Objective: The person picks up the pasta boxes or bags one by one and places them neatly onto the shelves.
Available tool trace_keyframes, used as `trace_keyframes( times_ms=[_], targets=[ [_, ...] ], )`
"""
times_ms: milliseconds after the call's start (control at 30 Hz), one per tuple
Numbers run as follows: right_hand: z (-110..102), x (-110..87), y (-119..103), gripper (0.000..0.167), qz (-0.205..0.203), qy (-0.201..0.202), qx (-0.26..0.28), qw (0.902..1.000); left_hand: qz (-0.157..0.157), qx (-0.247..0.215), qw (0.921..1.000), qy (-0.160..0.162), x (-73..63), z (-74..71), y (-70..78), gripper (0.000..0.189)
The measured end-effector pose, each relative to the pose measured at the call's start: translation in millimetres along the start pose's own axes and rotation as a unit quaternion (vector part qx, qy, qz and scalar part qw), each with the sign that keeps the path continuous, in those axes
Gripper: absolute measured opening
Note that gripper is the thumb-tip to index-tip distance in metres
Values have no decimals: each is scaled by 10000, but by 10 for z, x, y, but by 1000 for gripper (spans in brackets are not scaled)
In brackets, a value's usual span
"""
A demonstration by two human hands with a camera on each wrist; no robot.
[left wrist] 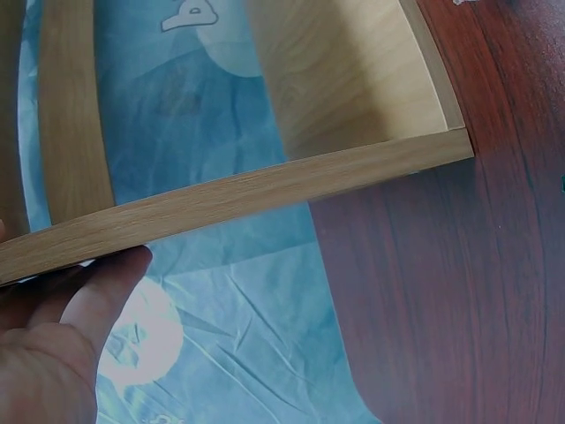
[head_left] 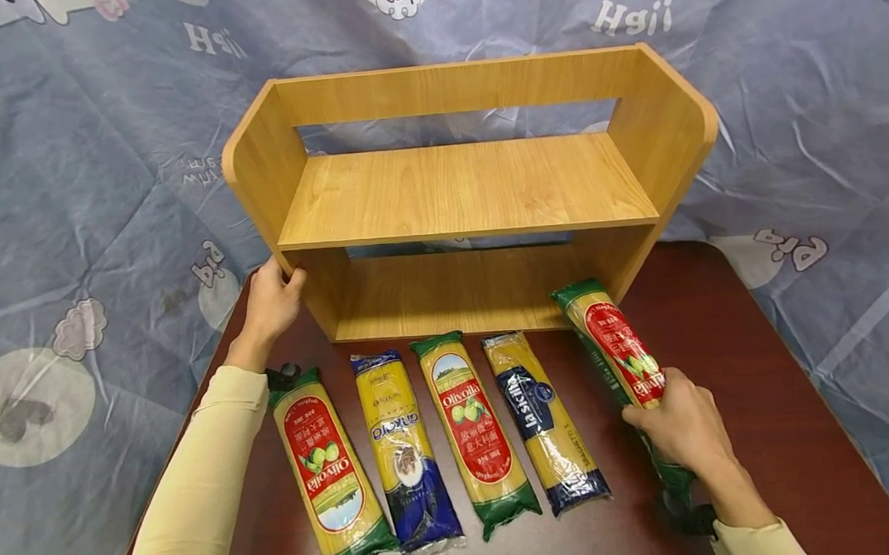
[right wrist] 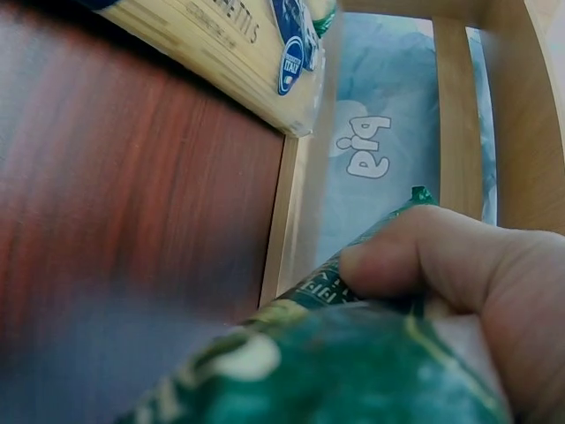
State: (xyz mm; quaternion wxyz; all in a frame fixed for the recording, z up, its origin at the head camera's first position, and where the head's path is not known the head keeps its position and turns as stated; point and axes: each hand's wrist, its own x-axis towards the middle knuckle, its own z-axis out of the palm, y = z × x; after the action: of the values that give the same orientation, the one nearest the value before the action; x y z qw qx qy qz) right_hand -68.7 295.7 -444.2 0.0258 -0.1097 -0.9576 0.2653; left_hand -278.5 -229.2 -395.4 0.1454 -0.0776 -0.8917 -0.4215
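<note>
My left hand (head_left: pixel 269 306) grips the left side panel of a two-tier wooden shelf (head_left: pixel 470 189); the left wrist view shows its fingers (left wrist: pixel 106 296) behind the panel edge. With my right hand (head_left: pixel 685 424) I hold a green-ended Olivoilà spaghetti pack (head_left: pixel 619 340) by its near half. The pack's far end overlaps the shelf's lower right corner in the head view. In the right wrist view the thumb (right wrist: pixel 384 265) lies along the green wrapper (right wrist: pixel 353 371). Closest to the held pack lies a La Sicilia spaghetti pack (head_left: pixel 543 418) on the table.
Left of the La Sicilia pack lie another Olivoilà pack (head_left: pixel 477 429), a blue-and-yellow Ankara pack (head_left: pixel 406 453) and a further Olivoilà pack (head_left: pixel 330 473). They rest side by side on the dark red table (head_left: pixel 754 363). A printed blue-grey cloth (head_left: pixel 113 201) hangs behind.
</note>
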Motion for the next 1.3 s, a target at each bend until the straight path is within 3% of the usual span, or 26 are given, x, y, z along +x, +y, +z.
trace_keyframes(
  times_ms=[667, 1300],
  targets=[
    [51, 480, -218, 68, -166, 400, 233, 9988, -107, 168, 9997, 102, -29, 20, -6, 31],
    [247, 740, -267, 66, -61, 628, 550, 9965, -184, 102, 9996, 198, -17, 65, 13, 32]
  ],
)
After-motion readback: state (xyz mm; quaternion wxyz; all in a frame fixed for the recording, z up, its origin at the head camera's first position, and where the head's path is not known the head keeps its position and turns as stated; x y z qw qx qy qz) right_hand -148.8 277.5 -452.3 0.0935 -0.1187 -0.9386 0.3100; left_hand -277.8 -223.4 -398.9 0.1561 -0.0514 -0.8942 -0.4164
